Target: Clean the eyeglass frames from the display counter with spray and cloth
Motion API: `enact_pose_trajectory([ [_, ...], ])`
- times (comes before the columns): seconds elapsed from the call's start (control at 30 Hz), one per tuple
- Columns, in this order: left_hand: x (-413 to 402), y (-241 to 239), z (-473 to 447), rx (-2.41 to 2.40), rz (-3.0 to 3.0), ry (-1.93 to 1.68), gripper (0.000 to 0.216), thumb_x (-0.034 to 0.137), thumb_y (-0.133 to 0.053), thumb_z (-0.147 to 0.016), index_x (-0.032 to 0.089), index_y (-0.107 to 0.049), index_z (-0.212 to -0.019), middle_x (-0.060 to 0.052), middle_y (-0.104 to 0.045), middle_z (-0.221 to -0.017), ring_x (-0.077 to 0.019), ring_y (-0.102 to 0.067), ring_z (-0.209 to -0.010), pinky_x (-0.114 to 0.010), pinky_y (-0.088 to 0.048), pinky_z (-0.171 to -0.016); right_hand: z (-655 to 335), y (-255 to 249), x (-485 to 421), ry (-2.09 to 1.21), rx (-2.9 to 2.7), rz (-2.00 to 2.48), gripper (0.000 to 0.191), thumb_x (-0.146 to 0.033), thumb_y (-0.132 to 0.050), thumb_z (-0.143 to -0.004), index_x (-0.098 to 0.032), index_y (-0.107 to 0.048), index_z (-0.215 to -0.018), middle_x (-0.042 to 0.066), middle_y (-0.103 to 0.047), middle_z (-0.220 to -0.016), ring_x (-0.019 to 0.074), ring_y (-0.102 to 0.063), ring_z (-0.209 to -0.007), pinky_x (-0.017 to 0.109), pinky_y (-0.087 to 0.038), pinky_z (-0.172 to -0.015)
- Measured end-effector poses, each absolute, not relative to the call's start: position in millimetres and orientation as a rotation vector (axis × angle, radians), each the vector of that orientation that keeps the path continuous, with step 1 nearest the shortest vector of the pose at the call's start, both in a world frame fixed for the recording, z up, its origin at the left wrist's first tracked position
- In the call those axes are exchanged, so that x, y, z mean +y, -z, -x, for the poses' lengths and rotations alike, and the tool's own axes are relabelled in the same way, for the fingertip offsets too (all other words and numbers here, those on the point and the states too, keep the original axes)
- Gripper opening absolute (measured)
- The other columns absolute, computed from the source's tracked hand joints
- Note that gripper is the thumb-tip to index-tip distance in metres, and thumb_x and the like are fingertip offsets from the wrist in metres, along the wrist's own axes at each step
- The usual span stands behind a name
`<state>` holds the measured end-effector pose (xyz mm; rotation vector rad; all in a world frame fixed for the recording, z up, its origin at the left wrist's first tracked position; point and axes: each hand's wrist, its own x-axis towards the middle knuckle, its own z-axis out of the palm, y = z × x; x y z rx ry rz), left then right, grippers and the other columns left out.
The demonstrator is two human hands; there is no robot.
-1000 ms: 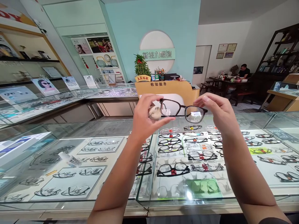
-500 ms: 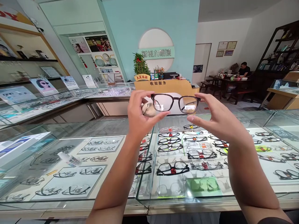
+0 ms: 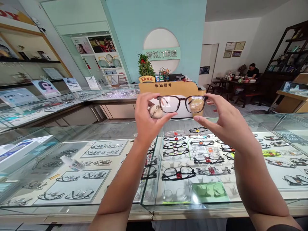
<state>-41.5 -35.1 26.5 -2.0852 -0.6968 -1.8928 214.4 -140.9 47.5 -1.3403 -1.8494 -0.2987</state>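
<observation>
A pair of dark-framed eyeglasses [image 3: 182,99] is held up level in front of me, above the glass display case. My left hand [image 3: 150,112] grips the frame's left end, with the thumb under the left lens. At the other end my right hand [image 3: 221,117] has its fingers at the right hinge and its thumb just below the right lens. Both lenses are clear and carry reflections; small print shows on the left one. The temples point away from me and are mostly hidden behind the lenses and hands.
Rows of eyeglasses [image 3: 179,173] lie inside the glass display case [image 3: 154,208] below. A small white bottle [image 3: 72,163] and a white box [image 3: 24,149] are on the left. Beyond stands a wooden cashier counter [image 3: 144,88]. A person [image 3: 252,72] sits at a table at the back right.
The eyeglasses have tilted slightly and now sit more level, with the right end raised a little. Both hands have shifted slightly to the right, still holding them.
</observation>
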Motion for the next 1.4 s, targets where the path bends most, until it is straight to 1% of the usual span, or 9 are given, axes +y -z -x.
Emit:
enact_pose_trajectory([
  [0.13,-34,-21,33,-0.704,2.051,1.931,0.069,0.052,-0.096,-0.076,0.026,-0.064,-0.131,-0.008,-0.066,-0.125,-0.0271,-0.065,-0.113,-0.038,-0.055,-0.089,-213,-46,-137,0.371,-1.828,1.33,0.07,-0.056,-0.069,-0.101,-0.022,-0.049,-0.159,0.019,-0.067,-0.151,0.041,-0.067,-0.136,0.058,-0.055,-0.111],
  [0.27,-33,-17,28,-0.796,2.03,1.961,0.069,0.048,-0.097,-0.077,0.026,-0.066,-0.134,-0.008,-0.068,-0.128,-0.0277,-0.067,-0.115,-0.04,-0.056,-0.092,-211,-46,-138,0.42,-1.805,1.308,0.067,-0.054,-0.068,-0.102,-0.023,-0.05,-0.158,0.019,-0.068,-0.149,0.0403,-0.068,-0.133,0.057,-0.057,-0.109],
  [0.4,-30,-15,29,-0.813,2.045,1.995,0.07,0.048,-0.096,-0.077,0.028,-0.067,-0.138,-0.009,-0.071,-0.13,-0.0281,-0.068,-0.117,-0.041,-0.058,-0.096,-208,-46,-140,0.442,-1.787,1.302,0.063,-0.053,-0.067,-0.102,-0.023,-0.053,-0.155,0.019,-0.07,-0.145,0.0404,-0.069,-0.131,0.057,-0.057,-0.107],
  [0.57,-25,-15,31,-0.786,2.063,2.042,0.07,0.053,-0.094,-0.079,0.03,-0.069,-0.141,-0.008,-0.073,-0.13,-0.0288,-0.069,-0.121,-0.047,-0.057,-0.106,-206,-48,-142,0.429,-1.781,1.271,0.06,-0.053,-0.068,-0.101,-0.022,-0.056,-0.151,0.018,-0.071,-0.142,0.0396,-0.071,-0.127,0.055,-0.057,-0.105],
  [0.73,-26,-15,31,-0.801,2.059,2.055,0.073,0.056,-0.094,-0.078,0.031,-0.07,-0.142,-0.009,-0.072,-0.13,-0.0304,-0.069,-0.123,-0.049,-0.057,-0.109,-206,-48,-142,0.397,-1.765,1.277,0.06,-0.053,-0.069,-0.101,-0.023,-0.056,-0.151,0.017,-0.072,-0.143,0.0385,-0.072,-0.126,0.054,-0.058,-0.103],
  [0.83,-30,-16,29,-0.796,2.049,2.064,0.071,0.052,-0.095,-0.078,0.031,-0.071,-0.14,-0.008,-0.072,-0.128,-0.0301,-0.069,-0.122,-0.049,-0.057,-0.108,-207,-47,-140,0.39,-1.754,1.289,0.061,-0.054,-0.069,-0.101,-0.023,-0.056,-0.152,0.017,-0.072,-0.144,0.0387,-0.072,-0.127,0.055,-0.058,-0.104],
  [1.03,-38,-18,25,-0.758,2.038,2.103,0.068,0.044,-0.099,-0.074,0.028,-0.072,-0.134,-0.006,-0.071,-0.123,-0.0263,-0.069,-0.113,-0.04,-0.058,-0.094,-207,-45,-139,0.407,-1.745,1.29,0.061,-0.058,-0.067,-0.101,-0.024,-0.057,-0.152,0.018,-0.072,-0.144,0.0391,-0.073,-0.122,0.053,-0.061,-0.096],
  [1.23,-40,-19,26,-0.764,2.039,2.106,0.068,0.048,-0.099,-0.074,0.027,-0.072,-0.132,-0.007,-0.071,-0.125,-0.0268,-0.069,-0.116,-0.041,-0.057,-0.095,-207,-45,-138,0.408,-1.755,1.293,0.061,-0.059,-0.066,-0.101,-0.025,-0.056,-0.152,0.017,-0.072,-0.143,0.0384,-0.074,-0.121,0.053,-0.061,-0.095],
  [1.4,-40,-20,27,-0.779,2.048,2.084,0.068,0.048,-0.098,-0.074,0.027,-0.071,-0.133,-0.007,-0.07,-0.125,-0.0274,-0.068,-0.117,-0.042,-0.057,-0.096,-207,-45,-138,0.402,-1.759,1.311,0.06,-0.058,-0.067,-0.101,-0.024,-0.057,-0.15,0.016,-0.073,-0.143,0.0379,-0.074,-0.12,0.051,-0.062,-0.094],
])
